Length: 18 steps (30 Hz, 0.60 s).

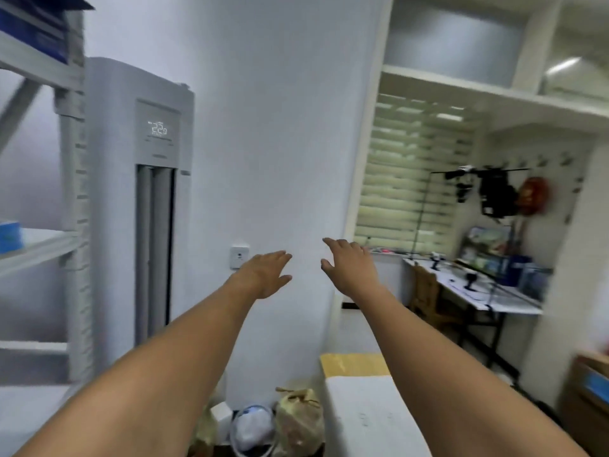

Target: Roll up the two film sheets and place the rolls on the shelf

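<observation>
Two bare hands, left (263,275) and right (349,265); one tall white air conditioner (138,199); beside it, seemingly three tied bags (298,420) on the floor.

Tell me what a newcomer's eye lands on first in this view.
First, the two bare arms stretched forward at centre, left hand and right hand open and empty against the white wall. Next, the tall white air conditioner at left, its lit display reading 22, beside a grey metal shelf. At right, a cluttered desk under slatted blinds.
</observation>
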### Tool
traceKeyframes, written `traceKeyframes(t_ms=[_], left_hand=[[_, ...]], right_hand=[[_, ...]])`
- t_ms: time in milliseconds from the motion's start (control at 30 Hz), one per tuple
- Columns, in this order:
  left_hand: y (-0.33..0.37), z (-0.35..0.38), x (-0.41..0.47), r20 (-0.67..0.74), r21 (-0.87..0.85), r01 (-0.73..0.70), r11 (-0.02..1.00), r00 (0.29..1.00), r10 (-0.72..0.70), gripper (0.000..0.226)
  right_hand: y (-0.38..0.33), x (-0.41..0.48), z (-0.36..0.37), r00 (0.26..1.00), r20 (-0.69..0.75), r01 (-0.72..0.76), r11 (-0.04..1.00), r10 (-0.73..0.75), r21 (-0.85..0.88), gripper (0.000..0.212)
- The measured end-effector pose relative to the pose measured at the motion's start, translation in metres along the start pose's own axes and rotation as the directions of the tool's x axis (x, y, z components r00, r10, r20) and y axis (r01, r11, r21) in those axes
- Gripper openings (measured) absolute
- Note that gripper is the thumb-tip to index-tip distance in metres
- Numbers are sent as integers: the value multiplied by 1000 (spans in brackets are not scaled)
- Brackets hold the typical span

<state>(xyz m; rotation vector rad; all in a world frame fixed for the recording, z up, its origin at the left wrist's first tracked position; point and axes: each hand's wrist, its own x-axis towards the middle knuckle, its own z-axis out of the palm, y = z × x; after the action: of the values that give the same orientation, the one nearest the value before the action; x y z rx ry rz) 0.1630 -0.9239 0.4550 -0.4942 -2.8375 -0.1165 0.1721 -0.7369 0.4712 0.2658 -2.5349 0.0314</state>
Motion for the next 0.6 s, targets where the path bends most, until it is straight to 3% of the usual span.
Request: traceKeyframes(t_ms=[367,600], left_hand=[[151,2,-6,-56,-30,-204,979,978,202,62],[290,4,-35,3,-13,-242,970,970,242,65]], right_hand=[[136,-119,-67,981,37,-187,975,193,-121,53],[249,-223,-121,955,-7,-294,943,297,-153,51]])
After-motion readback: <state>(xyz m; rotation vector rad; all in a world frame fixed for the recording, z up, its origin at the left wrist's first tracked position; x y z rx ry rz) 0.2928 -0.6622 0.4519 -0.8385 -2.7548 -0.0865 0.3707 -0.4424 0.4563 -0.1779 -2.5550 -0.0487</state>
